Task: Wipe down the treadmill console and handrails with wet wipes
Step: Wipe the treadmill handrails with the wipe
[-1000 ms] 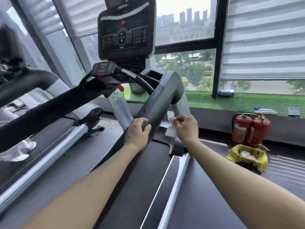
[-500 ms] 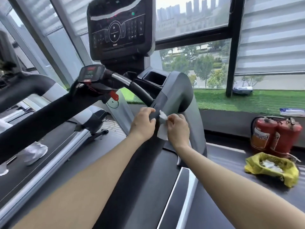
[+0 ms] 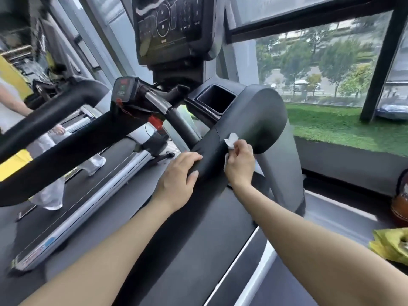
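Two bare hands at centre frame: the left hand (image 3: pixel 178 173) wraps the thick black padded handrail (image 3: pixel 187 208), the right hand (image 3: pixel 239 162) pinches one crumpled white wet wipe (image 3: pixel 230 140) against it. One dark console screen (image 3: pixel 170 25) up top, one yellow bag (image 3: pixel 390 246) lower right.

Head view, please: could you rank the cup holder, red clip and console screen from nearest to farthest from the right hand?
From the right hand, which pinches the wipe:
1. Cup holder, just above, slightly left.
2. Red clip, to the left.
3. Console screen, high above, left.
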The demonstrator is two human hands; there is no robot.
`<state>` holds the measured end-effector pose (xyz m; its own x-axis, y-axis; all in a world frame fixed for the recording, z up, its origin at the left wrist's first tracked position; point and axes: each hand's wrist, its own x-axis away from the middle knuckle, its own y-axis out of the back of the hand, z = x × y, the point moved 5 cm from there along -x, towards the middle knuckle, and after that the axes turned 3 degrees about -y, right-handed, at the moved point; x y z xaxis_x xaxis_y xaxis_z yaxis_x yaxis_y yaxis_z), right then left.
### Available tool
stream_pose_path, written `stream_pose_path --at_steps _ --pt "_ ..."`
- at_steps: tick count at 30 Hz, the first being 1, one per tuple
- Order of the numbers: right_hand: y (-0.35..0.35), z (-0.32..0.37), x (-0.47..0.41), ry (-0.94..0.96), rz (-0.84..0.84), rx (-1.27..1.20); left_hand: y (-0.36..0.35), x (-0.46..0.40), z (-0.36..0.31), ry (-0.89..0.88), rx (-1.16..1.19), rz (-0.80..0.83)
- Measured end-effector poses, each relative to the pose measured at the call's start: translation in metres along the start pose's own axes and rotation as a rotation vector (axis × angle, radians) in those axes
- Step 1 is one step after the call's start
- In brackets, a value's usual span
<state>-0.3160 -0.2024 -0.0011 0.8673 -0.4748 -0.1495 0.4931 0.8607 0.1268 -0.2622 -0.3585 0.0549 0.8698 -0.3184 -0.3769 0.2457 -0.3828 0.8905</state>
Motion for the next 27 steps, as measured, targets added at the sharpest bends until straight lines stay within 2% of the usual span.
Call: stream_pose_path --at_steps 2,5,8,10,13,15,18,21,24,27 --pt "-0.009 0.002 0.036 0.074 0.042 -0.038 0.001 0.001 -0.001 0.023 -0.003 0.011" --pt "-0.016 0.007 0.094 0.184 0.206 -0.134 0.003 0.001 -0.004 0.022 -0.008 0.019" --pt "-0.013 0.011 0.086 0.207 0.236 -0.178 0.005 0.003 -0.006 0.034 0.024 0.007" --pt "-0.011 0.010 0.055 0.176 0.204 -0.152 0.006 0.004 -0.008 0.037 0.011 0.000" --pt "-0.004 -0.005 -0.003 -0.026 0.144 -0.127 0.008 0.006 -0.008 0.053 -0.003 -0.023" --pt "-0.001 -0.008 -0.011 -0.075 0.137 -0.094 0.007 0.005 -0.009 0.041 -0.016 -0.030" --pt "-0.011 0.003 0.042 0.075 0.225 -0.042 0.007 0.004 -0.008 0.016 -0.024 -0.027" --pt "-0.017 0.008 0.095 0.180 0.374 -0.131 0.007 0.005 -0.009 0.034 -0.008 -0.005" --pt "-0.012 -0.001 0.071 0.130 0.288 -0.191 0.007 0.005 -0.008 0.016 -0.023 -0.026" --pt "-0.006 -0.022 0.020 -0.049 0.102 -0.189 0.007 0.005 -0.006 0.019 -0.048 -0.044"
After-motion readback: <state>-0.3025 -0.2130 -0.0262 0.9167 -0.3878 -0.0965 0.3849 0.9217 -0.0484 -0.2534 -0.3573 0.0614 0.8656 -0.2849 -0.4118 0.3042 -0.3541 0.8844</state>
